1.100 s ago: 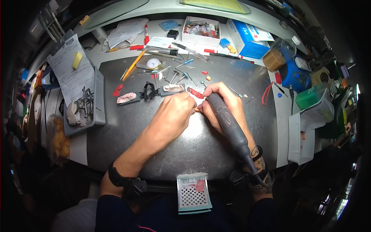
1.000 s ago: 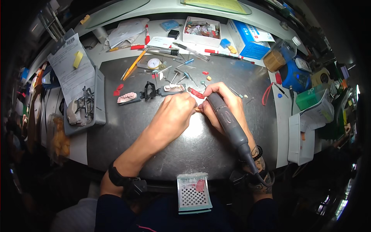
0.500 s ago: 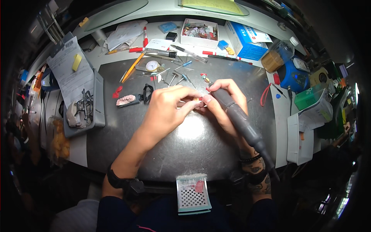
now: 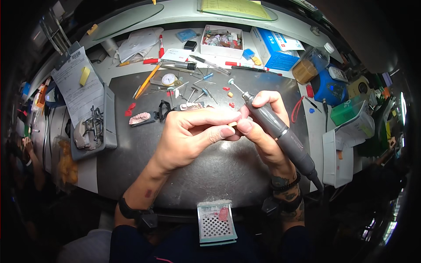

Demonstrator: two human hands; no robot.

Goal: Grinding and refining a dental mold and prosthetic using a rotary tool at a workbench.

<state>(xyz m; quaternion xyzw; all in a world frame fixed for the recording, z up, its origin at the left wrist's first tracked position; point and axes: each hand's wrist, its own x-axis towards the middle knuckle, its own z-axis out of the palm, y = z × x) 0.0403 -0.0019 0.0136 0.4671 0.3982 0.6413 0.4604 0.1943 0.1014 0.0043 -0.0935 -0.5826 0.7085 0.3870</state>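
Observation:
A tiny yellowish piece (image 4: pixel 232 124) is pinched between the thumb and fingers of my left hand (image 4: pixel 184 136); most of it is hidden by the fingertips. My right hand (image 4: pixel 267 127) is wrapped round a dark grey rotary handpiece (image 4: pixel 287 142), its thumb meeting my left fingertips at the piece. The handpiece's thin shaft ends in a pale green tip (image 4: pixel 231 82), pointing up and away, apart from the piece. Beyond my left hand lie a pink-and-white dental model (image 4: pixel 140 118) on a black base and a second, partly hidden dental model (image 4: pixel 191 105).
Loose rotary bits (image 4: pixel 204 93), a round dial gauge (image 4: pixel 169 79) and red scraps (image 4: pixel 130 109) lie on the dark metal bench top (image 4: pixel 193 184). A box of small parts (image 4: pixel 222 41) stands behind. At left is a grey bin (image 4: pixel 109 118); a perforated tray (image 4: pixel 217 228) juts from the front edge.
My hands have shifted slightly right and nearer, uncovering part of the second dental model. The handpiece's shaft and tip now show more fully, and a red bit at my fingertips is no longer visible there.

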